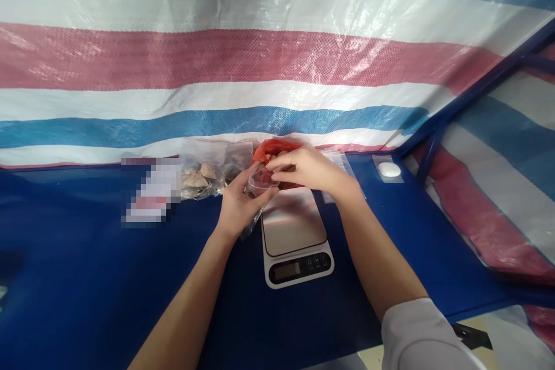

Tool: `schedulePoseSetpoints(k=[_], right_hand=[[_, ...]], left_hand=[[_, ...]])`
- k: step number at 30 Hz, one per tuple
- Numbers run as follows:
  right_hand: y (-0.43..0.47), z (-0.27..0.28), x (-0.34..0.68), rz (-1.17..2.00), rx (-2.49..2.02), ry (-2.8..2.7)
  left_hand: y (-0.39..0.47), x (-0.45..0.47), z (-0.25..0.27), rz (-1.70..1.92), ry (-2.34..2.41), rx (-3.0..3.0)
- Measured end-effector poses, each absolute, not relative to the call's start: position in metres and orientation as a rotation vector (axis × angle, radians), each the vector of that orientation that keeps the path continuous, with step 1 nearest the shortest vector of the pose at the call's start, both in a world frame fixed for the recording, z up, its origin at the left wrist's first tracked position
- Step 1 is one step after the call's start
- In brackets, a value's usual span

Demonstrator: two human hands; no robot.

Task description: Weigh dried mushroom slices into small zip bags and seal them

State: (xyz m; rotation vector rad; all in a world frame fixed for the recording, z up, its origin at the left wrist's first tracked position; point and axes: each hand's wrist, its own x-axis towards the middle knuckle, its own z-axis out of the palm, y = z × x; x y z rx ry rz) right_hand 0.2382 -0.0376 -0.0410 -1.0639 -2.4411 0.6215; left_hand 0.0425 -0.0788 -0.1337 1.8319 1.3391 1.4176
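My left hand is wrapped round a small clear plastic cup, held tilted just beyond the scale's far edge. Over the cup's rim reaches my right hand, its fingertips a little apart and nothing visible between them. Right behind both hands sits an open red plastic bag with brownish pieces in it, partly hidden by my fingers. A white kitchen scale with a metal top lies below the hands; I can read no figures on its display.
Left of the hands lie clear zip bags with pale brown chunks, beside a blurred-out label. A clear bag is partly behind my right wrist. Farther right is a white oval object on the blue tabletop. Striped sheeting backs the table.
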Motion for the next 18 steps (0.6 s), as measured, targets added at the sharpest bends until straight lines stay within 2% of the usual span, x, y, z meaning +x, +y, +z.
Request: schedulePoseSetpoints(k=[2, 9, 18], right_hand=[[-0.032, -0.043, 0.249, 0.635, -1.082, -2.411], [-0.017, -0.066, 0.255, 0.395, -1.359, -2.568], [-0.016, -0.087, 0.239, 0.330, -1.367, -2.697]], left_hand=[[-0.079, 0.041, -0.133, 1.453, 1.348, 1.835], [-0.077, 0.037, -0.132, 1.530, 1.391, 1.948], [-0.077, 0.037, -0.135, 1.487, 1.410, 1.976]])
